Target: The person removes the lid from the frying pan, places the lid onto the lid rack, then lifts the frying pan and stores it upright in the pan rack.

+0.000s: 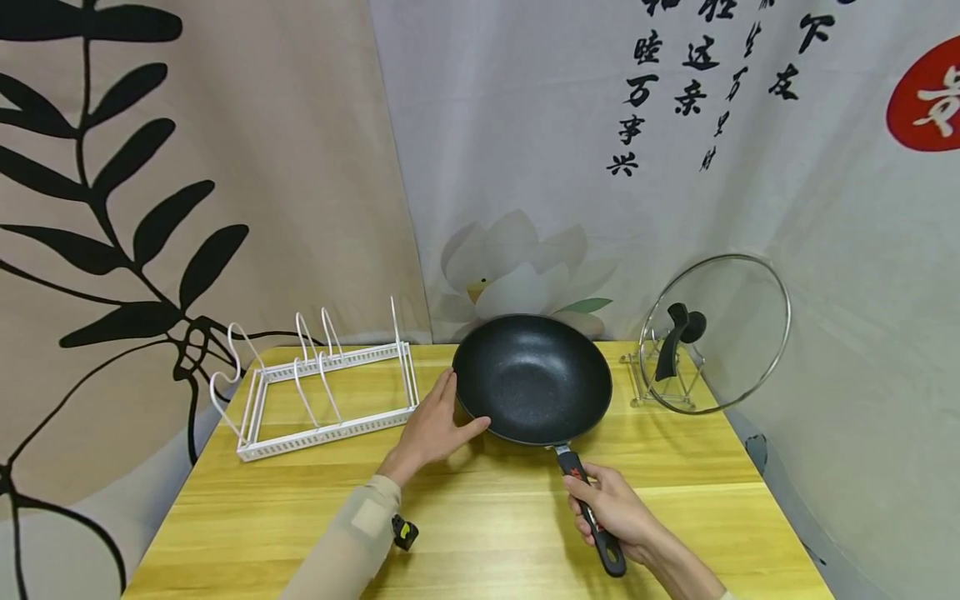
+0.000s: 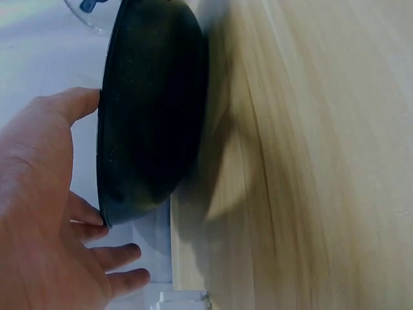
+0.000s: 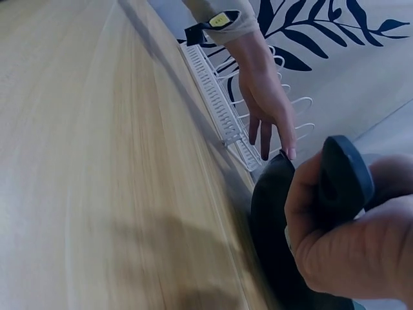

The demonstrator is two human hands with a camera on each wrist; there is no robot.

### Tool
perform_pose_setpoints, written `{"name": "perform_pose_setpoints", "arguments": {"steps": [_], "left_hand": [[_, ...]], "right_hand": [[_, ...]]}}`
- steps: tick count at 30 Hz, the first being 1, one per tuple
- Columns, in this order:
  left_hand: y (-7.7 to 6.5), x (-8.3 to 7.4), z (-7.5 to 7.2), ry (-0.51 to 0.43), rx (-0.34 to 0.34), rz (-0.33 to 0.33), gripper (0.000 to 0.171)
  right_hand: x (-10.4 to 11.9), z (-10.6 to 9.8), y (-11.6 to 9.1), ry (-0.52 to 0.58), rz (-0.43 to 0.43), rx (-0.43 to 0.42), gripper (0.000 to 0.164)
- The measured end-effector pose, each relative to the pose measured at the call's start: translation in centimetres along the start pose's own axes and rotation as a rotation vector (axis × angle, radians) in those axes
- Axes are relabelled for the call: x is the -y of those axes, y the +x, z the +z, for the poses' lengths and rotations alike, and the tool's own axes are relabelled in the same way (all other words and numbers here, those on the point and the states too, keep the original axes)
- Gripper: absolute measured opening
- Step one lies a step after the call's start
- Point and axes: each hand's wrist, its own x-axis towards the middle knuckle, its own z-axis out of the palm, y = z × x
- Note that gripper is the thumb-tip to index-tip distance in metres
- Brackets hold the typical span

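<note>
A black frying pan [image 1: 532, 379] faces up over the back middle of the wooden table, its handle [image 1: 596, 525] pointing toward me. Curled round that handle is my right hand [image 1: 615, 508], also seen close up in the right wrist view. My left hand [image 1: 435, 425] touches the pan's left rim with fingers extended and thumb spread apart. In the left wrist view, the thumb [image 2: 80, 103] and a fingertip meet the rim, while the other fingers stay off it. The pan's dark outer side [image 2: 151, 116] shows there, with a shadow on the wood.
A white metal rack [image 1: 322, 433] with upright wire loops stands on the left of the table [image 1: 480, 533]. At the right, a glass lid [image 1: 720, 333] with a black knob leans upright in a small wire stand [image 1: 637, 387]. A printed cloth [image 1: 510, 125] hangs behind.
</note>
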Motion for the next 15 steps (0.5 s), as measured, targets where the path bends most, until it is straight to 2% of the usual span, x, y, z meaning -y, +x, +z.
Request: {"name": "perform_pose_setpoints", "arguments": {"steps": [15], "left_hand": [[1.2, 0.8, -0.5, -0.008, 0.023, 0.011, 0.108]], "right_hand": [[-0.3, 1.7, 0.6, 0.051, 0.009, 0.025, 0.05]]}}
